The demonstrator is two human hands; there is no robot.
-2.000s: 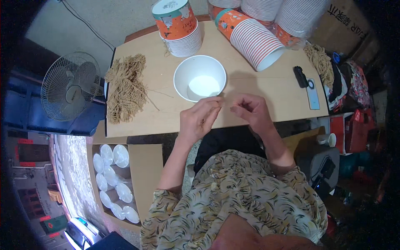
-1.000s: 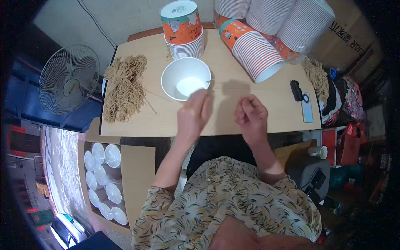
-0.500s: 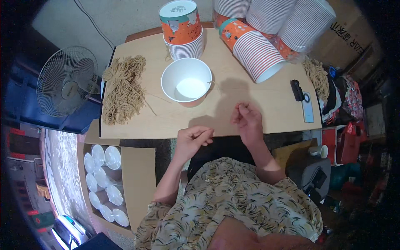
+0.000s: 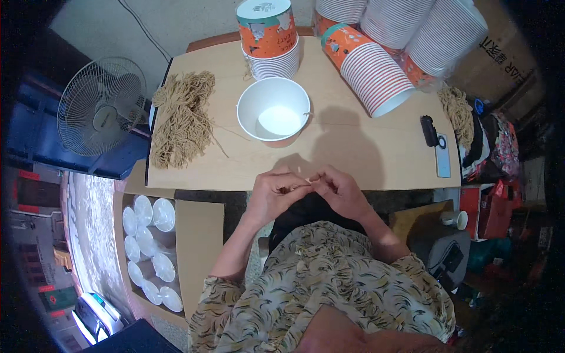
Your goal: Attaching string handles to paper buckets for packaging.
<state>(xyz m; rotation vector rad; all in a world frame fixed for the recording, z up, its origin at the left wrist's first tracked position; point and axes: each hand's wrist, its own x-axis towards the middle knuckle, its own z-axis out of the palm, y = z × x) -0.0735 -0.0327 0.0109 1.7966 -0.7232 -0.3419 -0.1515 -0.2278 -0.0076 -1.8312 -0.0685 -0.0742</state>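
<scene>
My left hand (image 4: 276, 195) and my right hand (image 4: 341, 191) meet fingertip to fingertip at the table's front edge. Both are closed in a pinch; whatever sits between the fingers is too small to make out. Just beyond them an open paper bucket (image 4: 273, 134), white inside, stands upright, touched by neither hand. A short bit of cord (image 4: 308, 113) shows at its right rim. To the left lies a heap of tan twisted cords (image 4: 182, 120), with a few loose strands trailing toward the bucket.
Behind the bucket rises an upside-down stack of orange-and-white paper buckets (image 4: 268, 41). Another stack (image 4: 376, 76) lies tilted at right, near wrapped stacks (image 4: 441, 41). A phone (image 4: 442, 159) and a black object (image 4: 429, 130) lie far right. A fan (image 4: 105, 112) and a carton of clear lids (image 4: 200, 253) stand left.
My hands have come together from apart: the right one moved left and down, its fingertips now against the left hand's. The bucket and cords stay in place on the table.
</scene>
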